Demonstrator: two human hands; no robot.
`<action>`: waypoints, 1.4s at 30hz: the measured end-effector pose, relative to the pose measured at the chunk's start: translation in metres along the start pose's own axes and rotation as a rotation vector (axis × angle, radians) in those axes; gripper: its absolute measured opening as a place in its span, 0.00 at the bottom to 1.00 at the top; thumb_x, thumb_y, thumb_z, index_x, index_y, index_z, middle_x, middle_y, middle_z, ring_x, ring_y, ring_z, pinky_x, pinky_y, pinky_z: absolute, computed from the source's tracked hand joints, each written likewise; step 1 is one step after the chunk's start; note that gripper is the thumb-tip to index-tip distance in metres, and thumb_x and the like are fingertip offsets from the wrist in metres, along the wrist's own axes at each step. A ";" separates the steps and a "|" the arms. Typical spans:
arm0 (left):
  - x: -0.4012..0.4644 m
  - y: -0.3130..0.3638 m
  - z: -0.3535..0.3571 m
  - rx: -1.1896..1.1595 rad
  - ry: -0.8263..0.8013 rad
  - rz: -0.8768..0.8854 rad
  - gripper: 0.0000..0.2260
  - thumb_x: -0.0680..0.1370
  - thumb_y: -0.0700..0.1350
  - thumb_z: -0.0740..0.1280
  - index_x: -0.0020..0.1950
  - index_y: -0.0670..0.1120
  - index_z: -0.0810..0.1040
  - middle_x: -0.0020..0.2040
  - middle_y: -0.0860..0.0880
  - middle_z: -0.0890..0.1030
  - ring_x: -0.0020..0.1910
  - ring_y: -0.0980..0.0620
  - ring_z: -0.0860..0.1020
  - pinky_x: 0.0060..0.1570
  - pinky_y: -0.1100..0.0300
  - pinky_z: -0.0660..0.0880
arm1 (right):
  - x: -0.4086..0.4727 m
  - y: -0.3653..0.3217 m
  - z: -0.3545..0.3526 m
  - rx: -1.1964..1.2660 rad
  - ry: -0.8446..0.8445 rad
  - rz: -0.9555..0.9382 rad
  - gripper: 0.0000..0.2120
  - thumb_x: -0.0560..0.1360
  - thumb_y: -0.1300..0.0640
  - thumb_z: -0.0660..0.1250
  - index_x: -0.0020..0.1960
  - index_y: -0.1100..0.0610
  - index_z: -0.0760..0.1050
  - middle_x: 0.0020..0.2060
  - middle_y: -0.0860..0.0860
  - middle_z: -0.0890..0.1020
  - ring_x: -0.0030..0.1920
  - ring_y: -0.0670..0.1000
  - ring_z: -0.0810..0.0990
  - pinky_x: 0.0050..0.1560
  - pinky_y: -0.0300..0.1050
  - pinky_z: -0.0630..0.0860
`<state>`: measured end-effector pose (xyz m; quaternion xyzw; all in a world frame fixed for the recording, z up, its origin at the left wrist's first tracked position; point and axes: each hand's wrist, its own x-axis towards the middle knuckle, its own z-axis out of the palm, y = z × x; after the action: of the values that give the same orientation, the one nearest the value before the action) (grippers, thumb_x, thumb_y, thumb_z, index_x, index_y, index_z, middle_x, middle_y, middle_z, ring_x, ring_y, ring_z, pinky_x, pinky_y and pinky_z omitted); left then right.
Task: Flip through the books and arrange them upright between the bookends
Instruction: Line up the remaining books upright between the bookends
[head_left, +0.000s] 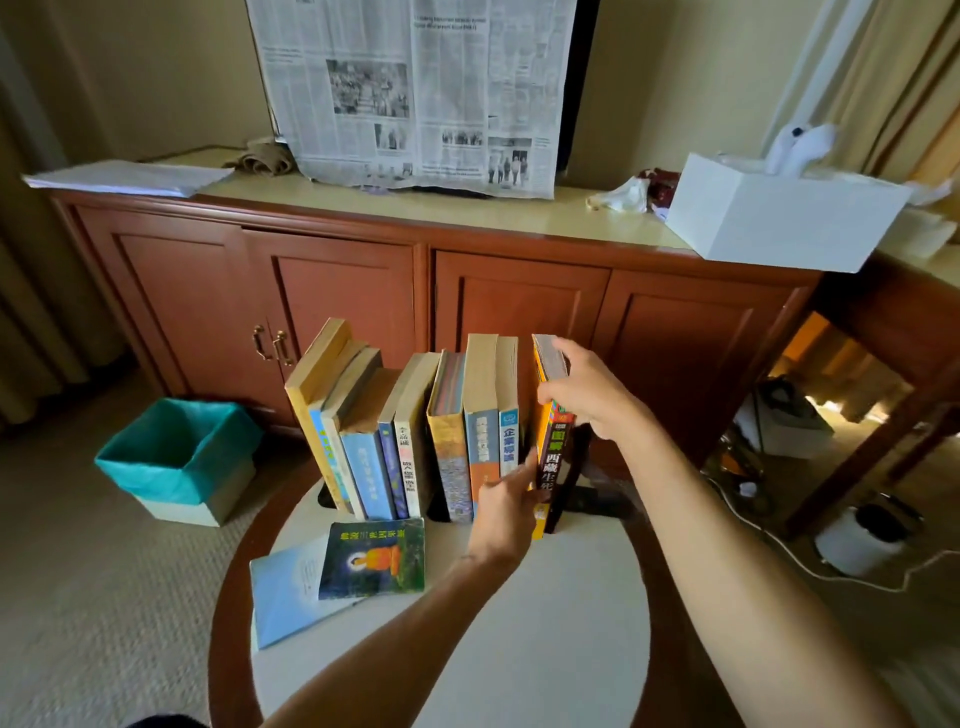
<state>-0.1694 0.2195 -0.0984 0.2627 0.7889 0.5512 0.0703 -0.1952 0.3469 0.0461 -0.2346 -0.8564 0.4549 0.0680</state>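
Right hand: pinching orange book top, upright.
Left hand: fingers spread against its glossy spine.
Table: round, wood-rimmed.

Wooden cabinet, beige carpet, cream walls

A row of books stands toward the far edge of the round table, the leftmost ones leaning right. At the row's right end, one book stands against a bookend, with a gap between it and the rest. The right hand rests on that book's top; the left hand sits at its near lower edge. In front of the row, near the table's left edge, two books lie flat, one overlapping the other. Behind the table stands a cabinet; left of the table, on the floor, sits a bin.
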 end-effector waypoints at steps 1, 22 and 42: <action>-0.002 -0.002 0.000 0.033 0.007 0.023 0.25 0.82 0.31 0.63 0.78 0.47 0.70 0.65 0.52 0.74 0.65 0.56 0.74 0.59 0.74 0.74 | 0.000 0.000 -0.001 0.013 -0.039 0.019 0.35 0.72 0.65 0.69 0.76 0.49 0.64 0.62 0.54 0.75 0.56 0.59 0.80 0.55 0.60 0.80; -0.010 -0.038 -0.051 0.582 0.053 -0.085 0.10 0.81 0.53 0.70 0.56 0.49 0.82 0.48 0.50 0.87 0.44 0.47 0.84 0.45 0.55 0.82 | -0.019 0.019 0.043 0.381 -0.066 0.114 0.15 0.76 0.42 0.69 0.52 0.54 0.80 0.48 0.54 0.86 0.49 0.52 0.86 0.52 0.56 0.79; -0.108 -0.099 -0.180 0.938 -0.131 -0.487 0.54 0.60 0.83 0.65 0.75 0.49 0.63 0.70 0.43 0.71 0.70 0.41 0.69 0.68 0.41 0.66 | -0.131 0.091 0.213 -0.165 -0.146 0.086 0.23 0.74 0.49 0.74 0.61 0.61 0.72 0.58 0.58 0.77 0.54 0.54 0.77 0.49 0.44 0.74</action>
<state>-0.1829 -0.0086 -0.1386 0.1089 0.9827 0.0892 0.1205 -0.1187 0.1704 -0.1379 -0.2423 -0.8827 0.4012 -0.0337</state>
